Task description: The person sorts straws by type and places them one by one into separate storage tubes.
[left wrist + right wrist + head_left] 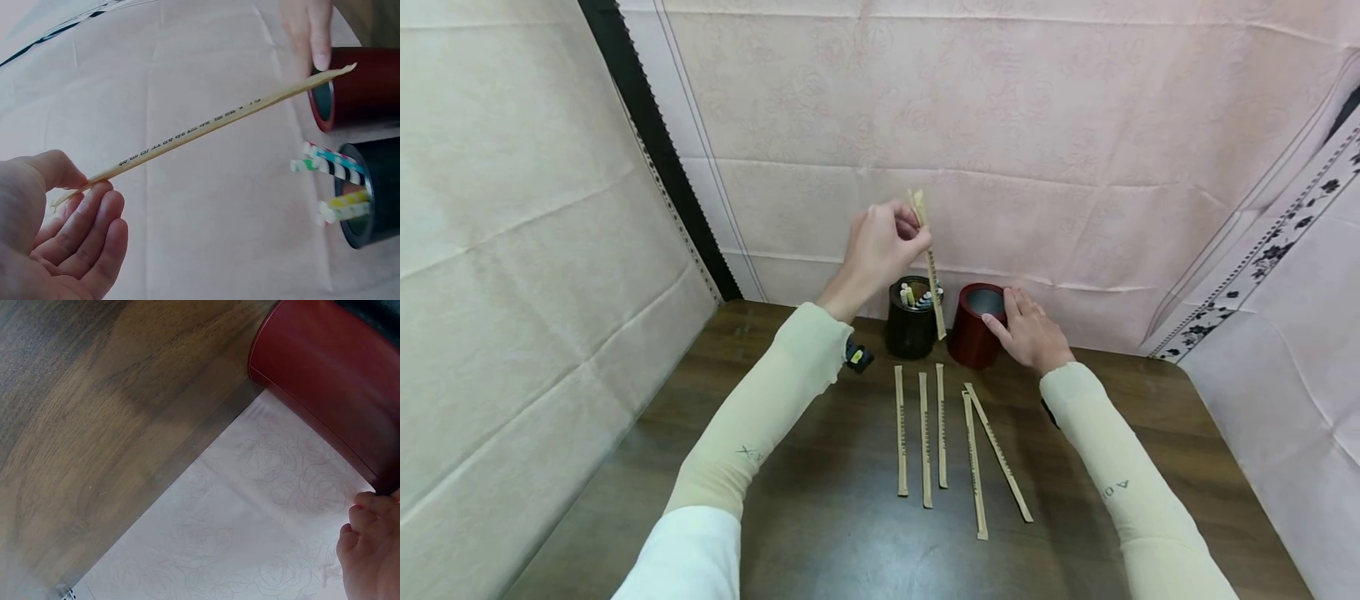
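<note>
While the left hand [880,246] hangs over the far part of the table [820,467], its thumb and fingers pinch a paper-wrapped strip [935,287] close to its upper end. The strip's long axis runs down from the fingers with a slight slant to the right, so the free end points toward the gap between two cups (whether it touches either, I cannot tell). Low behind it, near the far edge, the black cup [910,333] stands upright with several patterned sticks [350,197] leaning inside.

On the middle of the surface, three wrapped strips [925,442] lie nearly parallel, pointing at the far edge. Right of them, a fourth strip [975,467] slants a little, and a fifth strip [1000,454] angles more toward the right edge, its far end close to the fourth's.

Also by the far edge, beside the black cup, the red cup [972,346] stands mouth up. From the left hand it lies downward and to the right. Nearer to it is the right hand [1032,333], which rests against its right side, fingers straight and thumb at the rim.
</note>
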Demonstrator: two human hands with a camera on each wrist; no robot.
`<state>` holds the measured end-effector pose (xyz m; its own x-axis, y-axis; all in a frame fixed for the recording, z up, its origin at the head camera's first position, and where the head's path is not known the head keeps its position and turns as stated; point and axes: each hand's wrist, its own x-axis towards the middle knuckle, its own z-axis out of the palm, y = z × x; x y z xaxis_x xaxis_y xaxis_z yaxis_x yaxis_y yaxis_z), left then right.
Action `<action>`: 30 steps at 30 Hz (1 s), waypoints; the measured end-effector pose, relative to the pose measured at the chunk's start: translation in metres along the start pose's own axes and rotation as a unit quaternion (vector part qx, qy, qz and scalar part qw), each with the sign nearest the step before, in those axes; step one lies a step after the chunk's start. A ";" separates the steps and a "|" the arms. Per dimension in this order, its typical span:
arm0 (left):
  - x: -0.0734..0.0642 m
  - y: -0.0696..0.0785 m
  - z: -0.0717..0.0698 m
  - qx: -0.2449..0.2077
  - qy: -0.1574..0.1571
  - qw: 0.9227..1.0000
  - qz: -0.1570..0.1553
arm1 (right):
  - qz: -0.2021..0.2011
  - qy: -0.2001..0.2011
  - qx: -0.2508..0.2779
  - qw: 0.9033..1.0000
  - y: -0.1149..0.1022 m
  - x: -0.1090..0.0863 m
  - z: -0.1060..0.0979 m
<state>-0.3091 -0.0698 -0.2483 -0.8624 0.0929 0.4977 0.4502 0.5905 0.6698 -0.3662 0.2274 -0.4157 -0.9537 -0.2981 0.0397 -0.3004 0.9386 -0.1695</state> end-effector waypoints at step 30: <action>0.025 -0.002 0.077 0.042 0.054 0.996 0.060 | 0.004 0.003 -0.012 1.000 0.001 0.002 0.002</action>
<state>-0.3491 -0.0067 -0.2802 -0.7713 0.0822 0.6311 0.5237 0.6455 0.5560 -0.3687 0.2276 -0.4178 -0.9561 -0.2895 0.0444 -0.2929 0.9450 -0.1455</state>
